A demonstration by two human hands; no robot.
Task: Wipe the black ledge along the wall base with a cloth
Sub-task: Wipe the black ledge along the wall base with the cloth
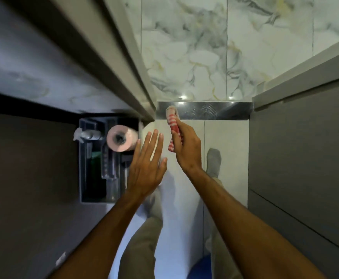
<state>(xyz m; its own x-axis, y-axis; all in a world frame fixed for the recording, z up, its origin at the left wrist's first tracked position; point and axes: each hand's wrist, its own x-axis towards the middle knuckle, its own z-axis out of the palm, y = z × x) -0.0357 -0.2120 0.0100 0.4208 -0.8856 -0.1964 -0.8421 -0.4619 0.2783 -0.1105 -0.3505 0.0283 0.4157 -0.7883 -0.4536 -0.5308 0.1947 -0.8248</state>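
Observation:
The black glossy ledge (214,110) runs along the base of the marble wall, between two grey cabinets. A red-and-white striped cloth (172,121) is gripped in my right hand (186,147), and its rolled tip rests on the left end of the ledge. My left hand (147,164) hovers flat with fingers spread, left of the cloth, above the white floor and holding nothing.
A dark caddy (84,162) at the left holds a pink roll (120,140), a bottle and tools. Grey cabinets (301,158) flank the narrow white floor. My legs and grey socks (213,162) stand below the hands.

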